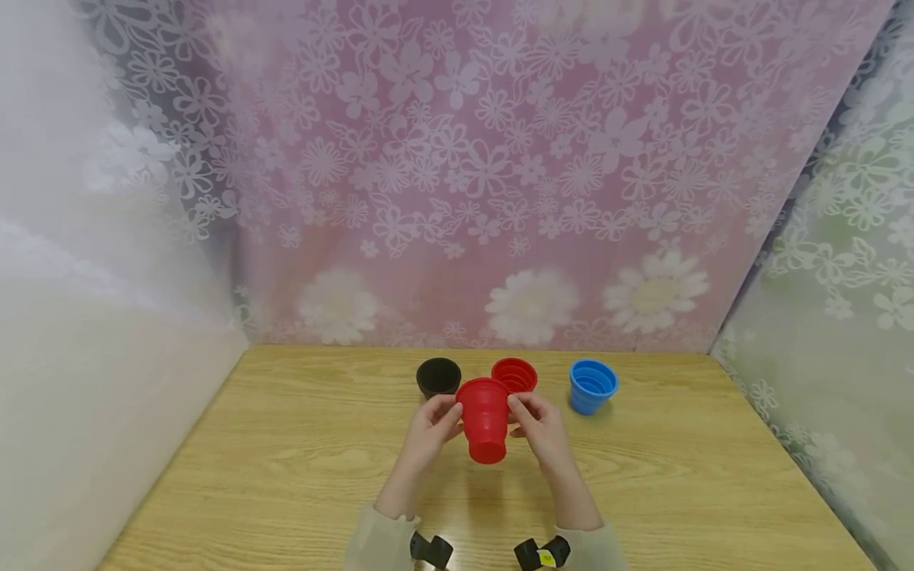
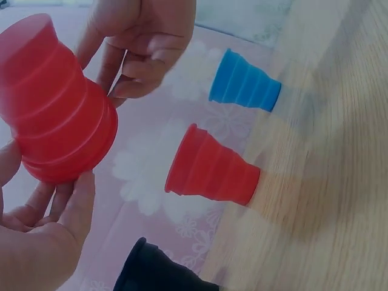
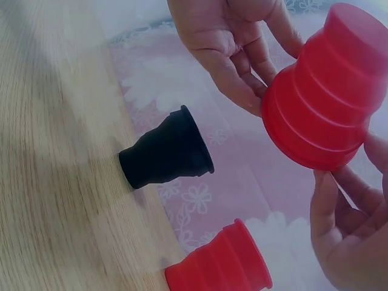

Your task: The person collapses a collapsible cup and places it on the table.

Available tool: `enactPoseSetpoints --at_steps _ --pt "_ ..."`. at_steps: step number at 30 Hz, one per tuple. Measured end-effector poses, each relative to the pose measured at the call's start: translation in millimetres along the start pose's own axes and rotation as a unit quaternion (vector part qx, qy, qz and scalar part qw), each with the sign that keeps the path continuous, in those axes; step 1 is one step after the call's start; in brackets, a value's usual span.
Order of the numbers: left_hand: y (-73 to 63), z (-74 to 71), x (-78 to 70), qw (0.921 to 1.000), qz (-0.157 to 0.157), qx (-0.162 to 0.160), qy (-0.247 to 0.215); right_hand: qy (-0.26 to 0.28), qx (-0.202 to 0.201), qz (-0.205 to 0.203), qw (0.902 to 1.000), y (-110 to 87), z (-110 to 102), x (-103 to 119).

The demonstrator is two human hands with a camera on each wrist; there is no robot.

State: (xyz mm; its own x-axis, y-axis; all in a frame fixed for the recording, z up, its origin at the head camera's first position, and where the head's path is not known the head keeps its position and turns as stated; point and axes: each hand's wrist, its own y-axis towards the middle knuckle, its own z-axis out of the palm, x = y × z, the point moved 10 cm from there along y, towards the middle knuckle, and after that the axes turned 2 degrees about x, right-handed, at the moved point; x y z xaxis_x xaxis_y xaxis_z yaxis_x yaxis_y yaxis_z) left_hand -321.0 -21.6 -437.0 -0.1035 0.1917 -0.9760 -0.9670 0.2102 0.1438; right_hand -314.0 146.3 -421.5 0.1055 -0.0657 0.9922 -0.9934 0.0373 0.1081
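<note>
A red ribbed collapsible cup (image 1: 486, 420) is held in the air above the table, its wide rim up and its base tipped toward me. My left hand (image 1: 429, 432) pinches the rim on the left side. On the opposite side my right hand (image 1: 540, 432) grips the rim between thumb and fingers. Both wrist views show this held cup (image 2: 57, 103) close up, with fingertips at its rim. Behind it on the table stands a second red cup (image 1: 515, 373), partly hidden by the held one. Its stepped side shows in the left wrist view.
A black cup (image 1: 439, 376) stands upright behind my left hand. To the right is a blue cup (image 1: 592, 387), also upright. The wooden table (image 1: 300, 444) meets a pink flowered curtain (image 1: 428, 198) at the back, with pale side panels (image 1: 121, 357) left and right.
</note>
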Motion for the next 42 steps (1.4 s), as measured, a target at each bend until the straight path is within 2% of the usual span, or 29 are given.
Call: enactPoseSetpoints --at_steps 4,8,10,16,22,27,32,38,42 --pt "-1.5 1.9 1.8 0.9982 -0.005 0.006 -0.06 -0.02 0.006 -0.02 0.9996 -0.8 2 5" --pt "-3.4 1.2 1.9 0.995 -0.006 0.0 -0.099 0.007 0.032 -0.017 0.9993 -2.2 8 6" --pt "-4.8 0.7 2.1 0.9944 -0.011 -0.006 -0.105 0.02 0.039 -0.011 0.999 -3.3 10 5" --pt "-7.0 2.3 2.5 0.9945 -0.028 -0.011 -0.1 0.029 0.04 -0.006 0.9988 -4.2 10 4" --pt "-5.5 1.0 4.5 0.9954 -0.033 -0.026 -0.086 0.091 0.054 0.019 0.9942 -4.4 17 -3" --pt "-4.8 0.8 6.0 0.9919 -0.027 -0.037 -0.119 0.113 0.055 0.038 0.9914 -7.1 20 -5" --pt "-7.4 3.1 2.3 0.9901 -0.016 -0.038 -0.134 0.121 0.065 0.034 0.99 -9.5 21 -3" --pt "-8.6 3.5 -3.2 0.9947 -0.002 -0.037 -0.096 0.103 0.086 0.027 0.9906 -11.8 25 1" --pt "-8.6 5.3 -6.3 0.9979 0.004 -0.024 -0.06 0.08 0.098 0.023 0.9917 -12.6 27 3"
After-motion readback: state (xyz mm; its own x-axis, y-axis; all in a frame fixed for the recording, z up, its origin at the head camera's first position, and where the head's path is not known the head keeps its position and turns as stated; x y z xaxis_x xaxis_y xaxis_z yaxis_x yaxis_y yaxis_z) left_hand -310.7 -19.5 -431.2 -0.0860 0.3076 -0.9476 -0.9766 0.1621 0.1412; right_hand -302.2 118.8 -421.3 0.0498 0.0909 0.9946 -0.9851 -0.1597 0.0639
